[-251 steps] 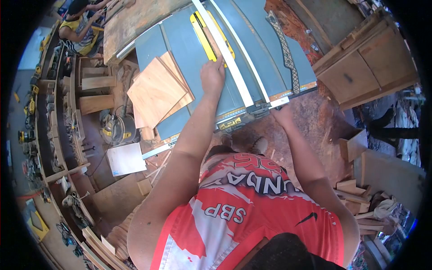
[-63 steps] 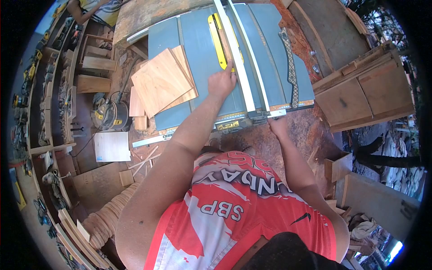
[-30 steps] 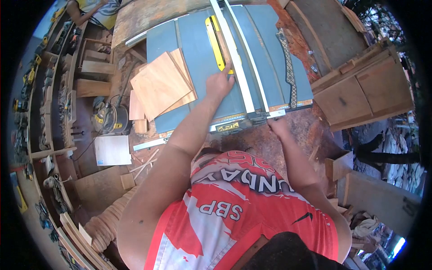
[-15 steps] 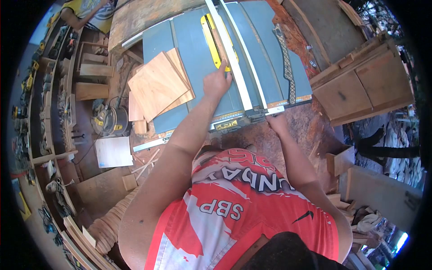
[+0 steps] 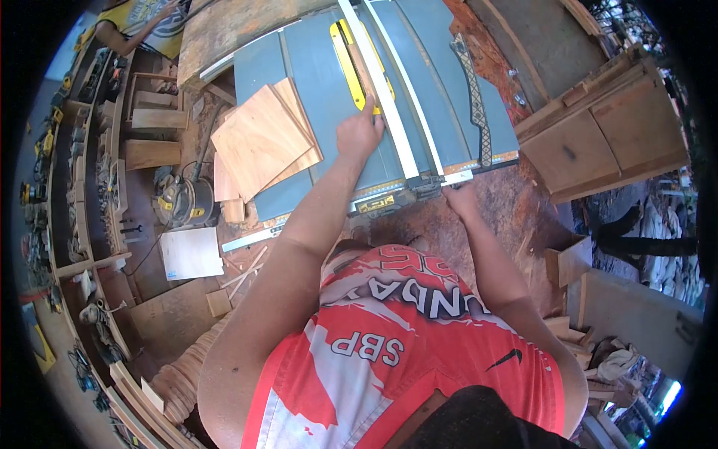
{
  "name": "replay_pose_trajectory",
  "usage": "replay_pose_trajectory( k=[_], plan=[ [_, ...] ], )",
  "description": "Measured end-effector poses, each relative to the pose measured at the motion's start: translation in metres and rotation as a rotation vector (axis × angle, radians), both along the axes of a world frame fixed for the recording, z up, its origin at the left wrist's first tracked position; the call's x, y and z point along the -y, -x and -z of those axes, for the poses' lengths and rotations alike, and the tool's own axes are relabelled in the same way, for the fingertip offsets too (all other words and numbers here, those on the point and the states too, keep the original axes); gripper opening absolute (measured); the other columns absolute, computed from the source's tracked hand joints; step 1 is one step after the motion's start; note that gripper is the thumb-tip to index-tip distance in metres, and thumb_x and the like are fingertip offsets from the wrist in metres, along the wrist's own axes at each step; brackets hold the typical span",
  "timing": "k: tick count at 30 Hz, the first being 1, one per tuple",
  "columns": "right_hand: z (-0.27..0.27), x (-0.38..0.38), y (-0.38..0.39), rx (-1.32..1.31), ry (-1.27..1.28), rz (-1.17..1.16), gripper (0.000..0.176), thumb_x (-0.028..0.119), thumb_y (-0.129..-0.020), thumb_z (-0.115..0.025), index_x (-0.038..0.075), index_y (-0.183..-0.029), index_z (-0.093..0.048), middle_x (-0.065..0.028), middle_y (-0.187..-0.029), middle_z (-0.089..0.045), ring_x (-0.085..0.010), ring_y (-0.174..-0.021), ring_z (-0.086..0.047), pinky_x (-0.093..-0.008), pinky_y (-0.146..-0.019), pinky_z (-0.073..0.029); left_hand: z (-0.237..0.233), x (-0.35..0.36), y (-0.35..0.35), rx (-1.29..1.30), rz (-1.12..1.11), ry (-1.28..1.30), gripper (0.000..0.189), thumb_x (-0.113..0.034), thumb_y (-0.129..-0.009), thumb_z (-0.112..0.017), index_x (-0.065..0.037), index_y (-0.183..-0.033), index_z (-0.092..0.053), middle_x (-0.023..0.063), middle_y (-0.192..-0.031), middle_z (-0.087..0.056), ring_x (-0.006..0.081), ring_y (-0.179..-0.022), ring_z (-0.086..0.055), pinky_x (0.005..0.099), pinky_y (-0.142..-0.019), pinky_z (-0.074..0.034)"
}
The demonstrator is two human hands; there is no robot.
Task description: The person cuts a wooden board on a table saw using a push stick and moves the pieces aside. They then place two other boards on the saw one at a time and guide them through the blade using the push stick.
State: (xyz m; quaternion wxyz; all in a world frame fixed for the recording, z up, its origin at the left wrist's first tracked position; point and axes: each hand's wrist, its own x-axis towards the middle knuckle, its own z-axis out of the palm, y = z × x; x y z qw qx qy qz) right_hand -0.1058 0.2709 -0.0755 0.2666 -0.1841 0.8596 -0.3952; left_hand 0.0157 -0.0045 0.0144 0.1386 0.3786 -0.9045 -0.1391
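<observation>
My left hand (image 5: 360, 135) is over the blue-grey table saw top (image 5: 314, 60), beside the white rip fence (image 5: 381, 90). Its index finger stretches forward to the near end of the yellow-edged blade insert (image 5: 346, 67); the other fingers are bent. A narrow brown wood strip (image 5: 362, 69) lies along the fence there, close to the fingertip. At the saw's front rail, my right hand (image 5: 459, 197) is curled under the white end piece (image 5: 458, 178) right of the fence. Its fingers are partly hidden, so what they grip cannot be made out.
Square wooden panels (image 5: 262, 138) lie stacked on the saw's left side. A shop vacuum (image 5: 185, 198) stands on the floor at left, near tool-filled shelves (image 5: 82, 165). Wooden cabinets (image 5: 621, 142) are at right. Another person (image 5: 142, 26) is at the upper left.
Both hands keep nearly the same places on the saw. The view has shifted slightly, and the person at the upper left has moved an arm a little.
</observation>
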Motion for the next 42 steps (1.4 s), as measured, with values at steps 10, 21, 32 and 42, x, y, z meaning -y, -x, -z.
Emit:
replay_pose_trajectory(
  k=[10,21,32,42],
  plan=[
    [0.019,-0.003,0.004,-0.056,-0.041,-0.016,0.030,0.017,-0.076,-0.072,-0.005,-0.096,-0.069,-0.0115,-0.075,-0.069,-0.0177,-0.062,-0.066,-0.0338,-0.057,-0.052,-0.001,-0.001,0.001,0.004,-0.003,0.021,0.052,-0.033,-0.090,-0.057,-0.013,-0.138,-0.054,0.0132,-0.076,-0.070,0.0310,-0.067,-0.068,0.0471,-0.063,-0.053],
    [-0.034,-0.001,-0.001,0.278,0.043,-0.031,0.027,0.015,-0.080,-0.070,-0.004,-0.097,-0.067,-0.0082,-0.074,-0.066,-0.0149,-0.056,-0.062,-0.0292,-0.049,-0.049,-0.002,0.000,0.001,0.015,0.005,0.022,0.052,-0.034,-0.090,-0.056,-0.015,-0.139,-0.053,0.0124,-0.076,-0.069,0.0302,-0.068,-0.068,0.0458,-0.064,-0.053],
    [-0.026,0.000,0.004,0.427,0.013,0.021,0.026,0.015,-0.078,-0.071,-0.002,-0.098,-0.067,-0.0070,-0.073,-0.065,-0.0139,-0.055,-0.062,-0.0287,-0.048,-0.055,0.001,0.001,-0.001,-0.022,0.014,0.046,0.053,-0.035,-0.090,-0.056,-0.016,-0.140,-0.053,0.0116,-0.076,-0.069,0.0296,-0.069,-0.068,0.0455,-0.063,-0.053],
    [-0.034,0.007,-0.005,0.275,0.058,0.031,0.033,0.008,-0.076,-0.067,-0.005,-0.106,-0.065,-0.0089,-0.073,-0.065,-0.0143,-0.050,-0.058,-0.0300,-0.044,-0.047,0.000,0.000,0.001,0.011,-0.002,0.045,0.052,-0.035,-0.090,-0.057,-0.016,-0.138,-0.053,0.0117,-0.076,-0.069,0.0295,-0.068,-0.068,0.0454,-0.062,-0.053]
  ],
)
